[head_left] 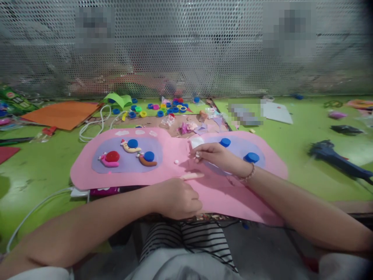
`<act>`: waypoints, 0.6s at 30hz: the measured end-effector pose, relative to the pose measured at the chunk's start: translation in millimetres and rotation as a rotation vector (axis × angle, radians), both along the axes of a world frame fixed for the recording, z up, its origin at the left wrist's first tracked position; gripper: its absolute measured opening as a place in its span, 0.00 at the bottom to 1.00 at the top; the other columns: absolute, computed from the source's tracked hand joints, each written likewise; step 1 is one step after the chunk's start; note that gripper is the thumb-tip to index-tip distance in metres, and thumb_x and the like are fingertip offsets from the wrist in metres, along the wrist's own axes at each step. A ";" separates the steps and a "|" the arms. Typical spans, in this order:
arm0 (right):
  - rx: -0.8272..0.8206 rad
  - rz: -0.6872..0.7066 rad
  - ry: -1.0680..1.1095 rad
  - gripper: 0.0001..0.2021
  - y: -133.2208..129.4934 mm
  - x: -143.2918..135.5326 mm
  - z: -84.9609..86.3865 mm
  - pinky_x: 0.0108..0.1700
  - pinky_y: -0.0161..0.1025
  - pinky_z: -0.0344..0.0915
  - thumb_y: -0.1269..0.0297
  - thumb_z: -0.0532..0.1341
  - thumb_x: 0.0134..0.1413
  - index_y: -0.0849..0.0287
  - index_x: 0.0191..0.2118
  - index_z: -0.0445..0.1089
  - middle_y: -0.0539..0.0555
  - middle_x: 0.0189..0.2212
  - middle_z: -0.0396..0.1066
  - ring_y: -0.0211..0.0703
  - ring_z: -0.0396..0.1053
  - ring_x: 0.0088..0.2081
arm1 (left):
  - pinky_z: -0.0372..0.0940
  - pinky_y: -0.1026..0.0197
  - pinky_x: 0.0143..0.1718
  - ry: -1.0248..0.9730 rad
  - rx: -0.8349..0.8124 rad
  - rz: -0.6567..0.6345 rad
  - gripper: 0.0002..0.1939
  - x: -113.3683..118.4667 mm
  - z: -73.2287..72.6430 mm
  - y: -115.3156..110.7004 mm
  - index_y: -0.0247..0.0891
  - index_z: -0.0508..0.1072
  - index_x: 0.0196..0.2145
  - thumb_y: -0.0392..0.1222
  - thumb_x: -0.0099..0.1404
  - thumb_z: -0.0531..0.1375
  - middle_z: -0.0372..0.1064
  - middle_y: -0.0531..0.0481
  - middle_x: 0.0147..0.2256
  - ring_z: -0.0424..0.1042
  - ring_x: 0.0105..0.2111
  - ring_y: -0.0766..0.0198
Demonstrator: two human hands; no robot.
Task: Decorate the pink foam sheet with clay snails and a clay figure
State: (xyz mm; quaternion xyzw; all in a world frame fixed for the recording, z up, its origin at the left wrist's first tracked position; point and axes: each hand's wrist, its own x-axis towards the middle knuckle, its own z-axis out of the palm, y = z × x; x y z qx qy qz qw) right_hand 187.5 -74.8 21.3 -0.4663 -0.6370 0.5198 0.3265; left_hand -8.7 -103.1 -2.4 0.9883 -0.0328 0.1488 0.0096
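A pink paper cut-out (180,144) with two lilac patches lies before me. My right hand (217,155) is over its middle, fingertips pinched on a small white ball (197,154). Another white ball (176,161) rests on the pink paper. My left hand (179,198) is curled closed at the paper's near edge, its fingertips hidden. Just beyond it lies a pale clay strip (192,176). On the left patch are three clay snails with bottle-cap shells: a pink snail (110,158), a cream snail (131,146) and a brown snail (147,158). Two blue caps (251,157) sit on the right patch.
Several coloured bottle caps (160,113) lie scattered at the back. Orange paper (62,114) and a white cable (101,120) are on the left. A blue glue gun (339,159) lies at the right. Behind the green table (305,167) stands a perforated metal panel (186,46).
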 end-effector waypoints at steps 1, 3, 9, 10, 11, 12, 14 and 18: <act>0.011 0.017 -0.004 0.11 0.1 0.1 -0.7 0.37 0.37 0.64 0.61 0.60 0.47 0.62 0.35 0.71 0.53 0.30 0.71 0.36 0.68 0.31 | 0.61 0.57 0.46 -0.003 0.002 0.001 0.13 0.0 -0.2 -0.2 0.38 0.64 0.22 0.38 0.63 0.48 0.65 0.54 0.20 0.62 0.19 0.69; 0.054 0.047 -0.048 0.09 0.4 0.7 -2.3 0.38 0.37 0.64 0.63 0.62 0.45 0.61 0.34 0.71 0.53 0.31 0.71 0.37 0.67 0.33 | 0.62 0.57 0.45 -0.012 0.000 -0.003 0.13 0.0 -0.7 -0.5 0.38 0.64 0.22 0.38 0.63 0.48 0.64 0.54 0.19 0.62 0.19 0.69; 0.067 0.019 -0.099 0.08 0.2 1.1 -0.9 0.32 0.35 0.63 0.61 0.60 0.47 0.62 0.28 0.69 0.51 0.24 0.68 0.35 0.65 0.27 | 0.60 0.55 0.49 -0.015 -0.004 -0.007 0.13 0.0 0.1 -0.3 0.38 0.64 0.22 0.39 0.63 0.48 0.64 0.55 0.19 0.62 0.19 0.69; 0.056 -0.001 -0.100 0.09 0.1 0.8 -0.2 0.31 0.36 0.63 0.60 0.58 0.49 0.62 0.27 0.69 0.50 0.23 0.67 0.34 0.64 0.25 | 0.59 0.54 0.50 -0.015 -0.001 -0.008 0.13 0.1 0.5 -0.3 0.38 0.64 0.22 0.38 0.63 0.48 0.64 0.55 0.19 0.61 0.18 0.69; 0.046 -0.015 -0.095 0.10 0.0 0.6 0.3 0.31 0.36 0.63 0.60 0.57 0.50 0.62 0.28 0.69 0.50 0.23 0.67 0.34 0.64 0.25 | 0.57 0.52 0.52 -0.017 0.002 -0.008 0.13 0.2 1.0 -0.3 0.38 0.63 0.22 0.38 0.63 0.48 0.64 0.55 0.19 0.61 0.18 0.69; 0.038 -0.021 -0.082 0.10 0.1 0.5 0.3 0.32 0.36 0.63 0.60 0.57 0.50 0.62 0.29 0.69 0.51 0.24 0.68 0.34 0.65 0.26 | 0.56 0.52 0.53 -0.019 0.004 -0.009 0.13 0.4 1.3 -0.4 0.38 0.63 0.21 0.38 0.62 0.48 0.64 0.55 0.19 0.60 0.18 0.69; 0.043 -0.003 -0.054 0.09 0.6 0.9 -1.0 0.35 0.37 0.64 0.61 0.59 0.48 0.61 0.33 0.70 0.52 0.29 0.70 0.36 0.67 0.30 | 0.55 0.52 0.54 -0.030 0.008 -0.008 0.13 0.8 1.6 -0.4 0.38 0.63 0.21 0.38 0.62 0.48 0.64 0.55 0.19 0.60 0.18 0.69; 0.095 0.022 -0.085 0.10 1.4 2.3 -3.7 0.36 0.36 0.63 0.64 0.62 0.44 0.61 0.34 0.71 0.53 0.32 0.70 0.36 0.66 0.32 | 0.58 0.55 0.51 -0.035 0.018 -0.011 0.13 1.0 1.0 -0.2 0.38 0.63 0.21 0.38 0.63 0.48 0.64 0.54 0.19 0.61 0.18 0.69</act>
